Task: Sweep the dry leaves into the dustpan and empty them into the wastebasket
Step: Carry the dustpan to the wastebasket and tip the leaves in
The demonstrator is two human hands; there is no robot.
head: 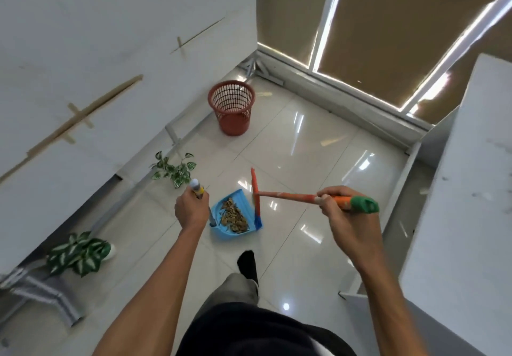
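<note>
**Leaves gathered in the dustpan; emptying not yet done**

Head view, looking down at a glossy tiled floor (pixel 291 139). The left hand (pixel 191 211) is clenched around the top of the upright dustpan handle (pixel 197 188). The right hand (pixel 336 211) grasps the orange broom handle (pixel 288 196) near its green end cap (pixel 364 204). The blue dustpan (pixel 235 215) rests on the floor near picture centre, with the dry leaves (pixel 234 215) heaped inside it as a brown pile. The broom head (pixel 256 197) stands at the pan's open edge, at about 3 o'clock from the leaves, touching or just beside it; which cannot be told. No loose leaves are visible on the surrounding tiles, so the sweeping step appears complete or nearly so. The red mesh wastebasket (pixel 232 106) stands upright at 12 o'clock from the dustpan, well apart, by the wall; whether it holds anything cannot be told. What remains, as judged here: carrying the pan to the basket and tipping the leaves in. Two potted plants (pixel 80 253) (pixel 176 168) sit at 8 and 10 o'clock.
</note>
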